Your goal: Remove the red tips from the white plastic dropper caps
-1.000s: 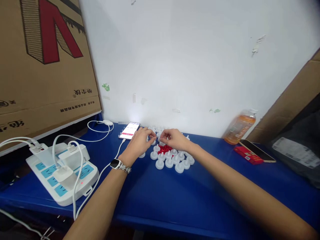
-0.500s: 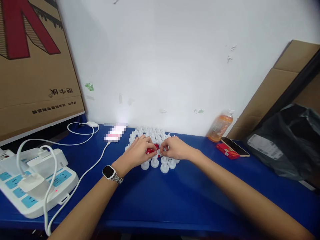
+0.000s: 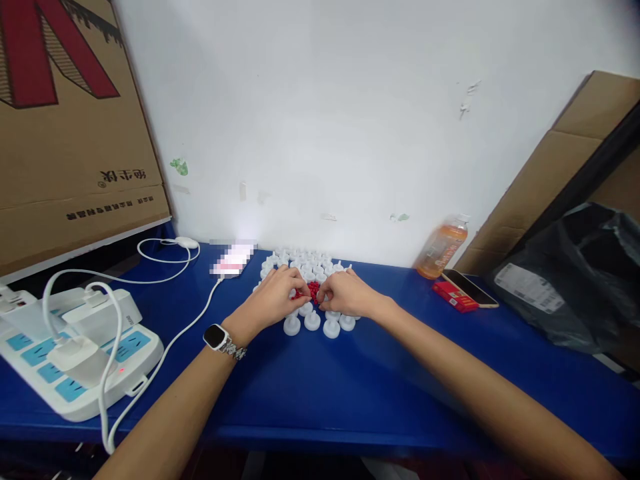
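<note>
Both hands over the red pieces (image 3: 312, 291) among white caps (image 3: 313, 321) on tabletop (image 3: 350, 393). Left hand (image 3: 273, 301), right hand (image 3: 347, 294): fingertips curled, grip state unclear.

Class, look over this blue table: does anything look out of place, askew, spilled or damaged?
The orange drink bottle leans against the scuffed white wall rather than standing upright. A phone overhangs a red box. Small white plastic caps and red pieces sit grouped, not spilled.

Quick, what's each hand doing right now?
Left hand: fingers curled at the small red pieces; grip unclear.
Right hand: same, pinching there; hold unclear.
</note>
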`<state>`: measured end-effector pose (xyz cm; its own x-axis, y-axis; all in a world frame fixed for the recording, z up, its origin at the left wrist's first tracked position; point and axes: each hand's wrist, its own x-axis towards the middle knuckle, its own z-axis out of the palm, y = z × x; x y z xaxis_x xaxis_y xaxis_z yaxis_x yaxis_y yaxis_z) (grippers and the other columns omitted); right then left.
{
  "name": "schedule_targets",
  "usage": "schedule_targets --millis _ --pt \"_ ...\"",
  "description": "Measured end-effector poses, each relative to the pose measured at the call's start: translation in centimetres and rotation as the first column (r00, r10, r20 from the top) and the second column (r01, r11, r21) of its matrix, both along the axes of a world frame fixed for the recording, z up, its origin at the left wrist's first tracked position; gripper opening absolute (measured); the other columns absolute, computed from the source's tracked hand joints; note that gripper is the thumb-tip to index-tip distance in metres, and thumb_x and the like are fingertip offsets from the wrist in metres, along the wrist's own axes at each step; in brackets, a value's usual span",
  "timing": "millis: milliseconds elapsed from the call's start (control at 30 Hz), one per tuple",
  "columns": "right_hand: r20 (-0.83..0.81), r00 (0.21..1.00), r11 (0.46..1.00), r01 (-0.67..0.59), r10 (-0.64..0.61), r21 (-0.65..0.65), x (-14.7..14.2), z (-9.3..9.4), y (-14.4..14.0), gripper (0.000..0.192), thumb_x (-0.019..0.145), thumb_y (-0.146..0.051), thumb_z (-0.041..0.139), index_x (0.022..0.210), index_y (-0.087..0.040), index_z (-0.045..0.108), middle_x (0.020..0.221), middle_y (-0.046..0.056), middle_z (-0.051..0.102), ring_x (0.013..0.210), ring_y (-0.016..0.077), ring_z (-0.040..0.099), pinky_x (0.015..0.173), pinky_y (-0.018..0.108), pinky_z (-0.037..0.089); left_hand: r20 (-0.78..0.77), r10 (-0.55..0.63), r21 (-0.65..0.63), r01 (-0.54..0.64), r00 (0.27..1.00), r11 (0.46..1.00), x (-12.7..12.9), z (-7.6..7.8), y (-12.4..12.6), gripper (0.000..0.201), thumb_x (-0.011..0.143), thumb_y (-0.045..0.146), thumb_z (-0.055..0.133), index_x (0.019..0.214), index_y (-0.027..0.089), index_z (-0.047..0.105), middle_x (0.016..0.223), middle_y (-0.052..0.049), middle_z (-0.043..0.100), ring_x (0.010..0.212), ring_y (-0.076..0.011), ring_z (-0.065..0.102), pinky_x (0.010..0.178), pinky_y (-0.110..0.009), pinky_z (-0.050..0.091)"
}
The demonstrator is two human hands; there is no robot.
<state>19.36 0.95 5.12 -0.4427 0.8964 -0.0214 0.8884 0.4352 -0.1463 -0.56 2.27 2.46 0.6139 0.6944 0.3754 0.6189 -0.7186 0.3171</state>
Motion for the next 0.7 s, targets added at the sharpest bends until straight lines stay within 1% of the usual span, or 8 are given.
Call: schedule_targets --millis 167,300,400,500,600,633,700 --pt "-0.075 0.997 1.0 0.001 0.001 0.027 0.6 -0.9 0.3 0.009 0.078 -0.032 0.071 0.081 -0.024 0.075 0.075 -0.001 0.071 0.073 0.0166 0.06 0.084 0.034 0.031 0.045 -0.012 -0.008 0.012 0.999 1.0 -0.3 -0.4 0.3 0.019 0.089 0.038 0.061 0.083 0.023 0.072 0.092 -0.004 0.062 0.093 -0.0222 0.052 0.085 -0.039 0.041" --pt "-0.091 0.996 0.997 -0.006 0.013 0.074 0.4 -1.3 0.4 0.013 0.079 -0.034 0.071 0.087 -0.025 0.075 0.074 -0.001 0.069 0.071 0.0158 0.058 0.083 0.034 0.03 0.062 -0.008 -0.021 0.01 0.998 1.0 -0.5 -0.6 0.4 0.017 0.089 0.038 0.062 0.084 0.024 0.072 0.093 -0.003 0.062 0.094 -0.0222 0.053 0.084 -0.038 0.041" --pt "-0.086 0.996 0.994 -0.015 0.025 0.11 0.0 -1.7 0.3 0.01 0.08 -0.03 0.069 0.085 -0.024 0.075 0.073 0.0 0.069 0.073 0.0169 0.058 0.081 0.033 0.029 0.062 -0.008 -0.019 0.009 0.998 1.0 -0.5 -0.5 0.2 0.016 0.088 0.036 0.063 0.084 0.024 0.072 0.092 -0.003 0.062 0.094 -0.0222 0.053 0.085 -0.038 0.042" --pt "-0.111 0.994 0.99 0.001 0.015 0.143 -0.1 -2.2 0.5 0.009 0.081 -0.027 0.067 0.079 -0.023 0.075 0.071 0.0 0.067 0.073 0.0164 0.058 0.082 0.033 0.029 0.054 -0.009 -0.015 0.01 0.998 1.0 -0.4 -0.5 0.1 0.016 0.088 0.037 0.063 0.084 0.024 0.072 0.091 -0.003 0.062 0.093 -0.022 0.053 0.086 -0.038 0.042" --pt "-0.234 0.972 0.988 0.049 -0.014 0.145 0.4 -2.7 1.0 0.011 0.081 -0.029 0.066 0.078 -0.022 0.074 0.07 -0.001 0.066 0.068 0.0138 0.056 0.077 0.03 0.032 0.041 -0.008 -0.025 0.009 0.999 1.0 -0.4 -0.5 0.1 0.016 0.088 0.038 0.064 0.085 0.024 0.073 0.092 -0.004 0.062 0.094 -0.0222 0.053 0.086 -0.039 0.042" --pt "-0.293 0.956 0.989 0.074 -0.033 0.13 0.7 -2.8 1.2 0.012 0.081 -0.031 0.065 0.081 -0.021 0.074 0.07 -0.002 0.066 0.067 0.0131 0.056 0.073 0.028 0.034 0.037 -0.006 -0.029 0.007 0.999 1.0 -0.4 -0.5 0.1 0.016 0.087 0.038 0.064 0.086 0.024 0.073 0.093 -0.004 0.062 0.094 -0.0224 0.053 0.086 -0.039 0.042" --pt "-0.395 0.915 0.985 0.133 -0.081 0.107 1.4 -3.1 1.6 0.018 0.081 -0.033 0.065 0.091 -0.02 0.072 0.07 -0.002 0.066 0.064 0.0125 0.056 0.066 0.026 0.035 0.031 -0.01 -0.039 0.012 0.999 0.999 -0.4 -0.5 0.2 0.017 0.087 0.039 0.064 0.085 0.025 0.073 0.093 -0.004 0.062 0.094 -0.0225 0.054 0.086 -0.039 0.041"
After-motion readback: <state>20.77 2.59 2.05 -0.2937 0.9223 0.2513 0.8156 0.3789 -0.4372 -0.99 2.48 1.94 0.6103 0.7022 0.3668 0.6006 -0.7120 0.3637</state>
